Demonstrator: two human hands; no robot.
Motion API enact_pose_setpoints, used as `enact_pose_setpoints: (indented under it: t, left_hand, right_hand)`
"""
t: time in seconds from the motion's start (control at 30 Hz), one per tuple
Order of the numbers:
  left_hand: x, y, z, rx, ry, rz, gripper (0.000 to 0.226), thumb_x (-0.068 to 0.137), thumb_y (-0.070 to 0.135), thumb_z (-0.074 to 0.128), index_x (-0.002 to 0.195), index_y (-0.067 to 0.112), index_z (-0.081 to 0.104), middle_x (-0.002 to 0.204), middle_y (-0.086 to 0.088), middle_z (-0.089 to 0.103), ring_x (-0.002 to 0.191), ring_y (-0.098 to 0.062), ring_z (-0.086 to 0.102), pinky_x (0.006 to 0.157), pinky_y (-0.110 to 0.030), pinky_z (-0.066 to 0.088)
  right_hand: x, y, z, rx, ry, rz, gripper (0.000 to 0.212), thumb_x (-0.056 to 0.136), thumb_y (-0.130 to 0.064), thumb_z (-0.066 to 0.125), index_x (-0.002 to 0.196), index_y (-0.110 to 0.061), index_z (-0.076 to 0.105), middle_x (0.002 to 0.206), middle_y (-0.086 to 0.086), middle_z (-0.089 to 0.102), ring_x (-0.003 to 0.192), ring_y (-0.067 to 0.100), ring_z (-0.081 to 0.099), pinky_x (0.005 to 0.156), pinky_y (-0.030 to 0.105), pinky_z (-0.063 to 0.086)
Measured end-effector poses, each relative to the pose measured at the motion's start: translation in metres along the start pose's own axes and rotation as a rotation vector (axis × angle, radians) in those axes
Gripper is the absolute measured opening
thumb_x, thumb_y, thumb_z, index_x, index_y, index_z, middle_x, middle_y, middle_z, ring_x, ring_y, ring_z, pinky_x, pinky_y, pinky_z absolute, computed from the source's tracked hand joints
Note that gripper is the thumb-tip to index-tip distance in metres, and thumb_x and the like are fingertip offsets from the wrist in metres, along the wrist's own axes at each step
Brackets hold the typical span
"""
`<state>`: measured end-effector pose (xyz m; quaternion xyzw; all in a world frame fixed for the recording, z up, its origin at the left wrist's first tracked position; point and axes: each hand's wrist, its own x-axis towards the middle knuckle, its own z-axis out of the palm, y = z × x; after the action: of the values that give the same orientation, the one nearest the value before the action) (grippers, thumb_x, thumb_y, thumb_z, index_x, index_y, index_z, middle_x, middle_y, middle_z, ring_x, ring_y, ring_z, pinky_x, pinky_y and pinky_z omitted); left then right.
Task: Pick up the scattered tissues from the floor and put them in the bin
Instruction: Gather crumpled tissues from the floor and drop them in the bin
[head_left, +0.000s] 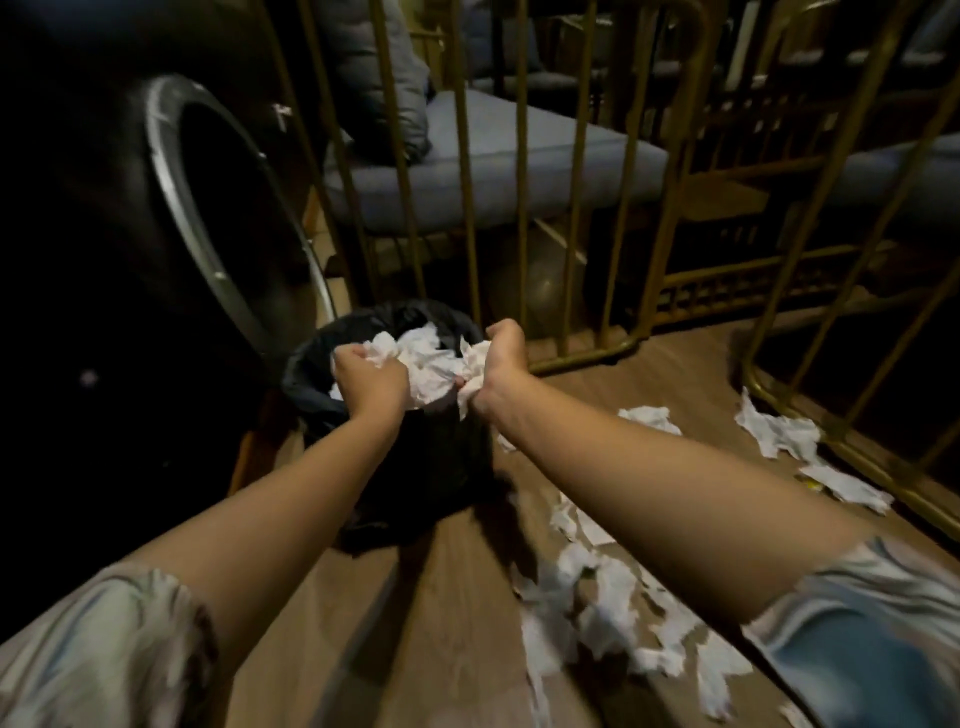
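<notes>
A person's left hand (370, 375) and right hand (497, 364), each grip clamped on a shared wad of crumpled tissues (431, 364), hold it directly over the mouth of a black-lined bin (415, 457) on the wooden floor (441, 597). More scattered tissues (613, 613) lie on the floor near the right forearm, others (779, 434) farther right beside a gold metal railing (571, 208). A dark drum with a silver rim (176, 208) stands left of the bin.

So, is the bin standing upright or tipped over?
Upright. The bin stands on the floor with its black-lined mouth facing up, and both hands hold tissues over it.
</notes>
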<state>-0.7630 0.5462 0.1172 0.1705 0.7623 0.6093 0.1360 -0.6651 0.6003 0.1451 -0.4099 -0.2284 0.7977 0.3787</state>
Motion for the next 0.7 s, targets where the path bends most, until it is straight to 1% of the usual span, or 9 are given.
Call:
enact_pose_setpoints:
  t: [0.1,0.17,0.2,0.27,0.33,0.4,0.47,0.6,0.7]
  left_hand:
    - [0.025,0.002,-0.009,-0.175,-0.023,-0.170,0.049,0.062,0.024,0.063,0.106,0.003,0.064,0.108,-0.012,0.068,0.094,-0.027,0.066,0.089,-0.040,0.055]
    - [0.051,-0.010,-0.007,-0.411,-0.065,-0.296,0.066,0.042,0.014,0.057,0.105,-0.002,0.068,0.101,-0.018,0.072,0.089,-0.034,0.070,0.083,-0.047,0.058]
    - [0.049,-0.006,-0.010,-0.460,-0.080,-0.341,0.080,0.036,0.009,0.054,0.114,-0.004,0.063,0.108,-0.020,0.069,0.093,-0.039,0.068,0.081,-0.049,0.057]
    - [0.025,0.019,-0.021,-0.467,-0.080,-0.335,0.094,0.048,-0.001,0.051,0.141,0.002,0.038,0.128,-0.017,0.054,0.107,-0.039,0.058,0.086,-0.044,0.054]
    - [0.010,0.029,-0.022,-0.388,-0.082,-0.307,0.090,0.069,-0.009,0.045,0.152,0.011,0.015,0.140,-0.011,0.040,0.119,-0.033,0.047,0.095,-0.040,0.048]
    - [0.003,0.029,-0.021,-0.322,-0.103,-0.288,0.086,0.079,-0.009,0.046,0.154,0.016,0.011,0.139,-0.008,0.039,0.120,-0.029,0.045,0.094,-0.035,0.044]
    - [0.002,0.024,-0.018,-0.219,-0.082,-0.206,0.080,0.083,-0.005,0.052,0.151,0.019,0.018,0.143,-0.013,0.040,0.124,-0.029,0.046,0.100,-0.035,0.044]
    - [-0.025,0.015,-0.007,0.058,-0.102,0.036,0.051,0.087,0.006,0.060,0.134,0.018,0.046,0.137,-0.010,0.049,0.122,-0.028,0.051,0.102,-0.040,0.047]
    - [-0.056,0.004,0.013,0.300,-0.048,0.285,0.037,0.086,0.014,0.062,0.121,0.021,0.053,0.142,-0.008,0.042,0.145,-0.029,0.020,0.118,-0.041,0.027]
  right_hand:
    - [0.013,0.001,0.032,-0.081,0.007,0.041,0.035,0.086,-0.033,0.036,0.077,-0.007,0.058,0.079,0.013,0.061,0.067,0.028,0.057,0.065,0.032,0.046]
    - [0.022,0.003,0.046,-0.125,-0.015,0.092,0.052,0.091,-0.043,0.030,0.091,-0.003,0.064,0.100,0.018,0.067,0.086,0.033,0.063,0.080,0.042,0.051]
    - [0.022,0.002,0.050,-0.139,-0.046,0.120,0.060,0.093,-0.049,0.027,0.112,-0.004,0.061,0.121,0.015,0.062,0.105,0.037,0.060,0.092,0.048,0.048]
    - [0.010,-0.003,0.053,-0.158,-0.070,0.182,0.064,0.098,-0.051,0.024,0.142,-0.007,0.039,0.147,0.011,0.041,0.136,0.041,0.035,0.110,0.059,0.027]
    - [0.004,-0.010,0.048,-0.140,-0.104,0.211,0.061,0.101,-0.043,0.024,0.150,-0.007,0.025,0.155,0.017,0.027,0.143,0.045,0.018,0.112,0.067,0.014]
    - [0.012,-0.012,0.043,-0.199,-0.177,0.241,0.059,0.099,-0.038,0.029,0.150,-0.010,0.025,0.153,0.021,0.031,0.139,0.047,0.027,0.108,0.071,0.020]
    - [0.019,-0.015,0.033,-0.329,-0.199,0.188,0.056,0.095,-0.036,0.038,0.148,-0.017,0.033,0.148,0.018,0.040,0.129,0.044,0.043,0.094,0.069,0.039]
    - [0.007,-0.031,-0.009,-0.620,-0.188,-0.058,0.036,0.098,-0.023,0.047,0.130,-0.007,0.053,0.111,0.016,0.058,0.085,0.024,0.054,0.081,0.043,0.052]
    - [-0.005,-0.040,-0.057,-0.794,-0.182,-0.185,0.020,0.097,-0.020,0.050,0.108,-0.009,0.062,0.090,0.008,0.063,0.074,0.018,0.059,0.069,0.034,0.048]
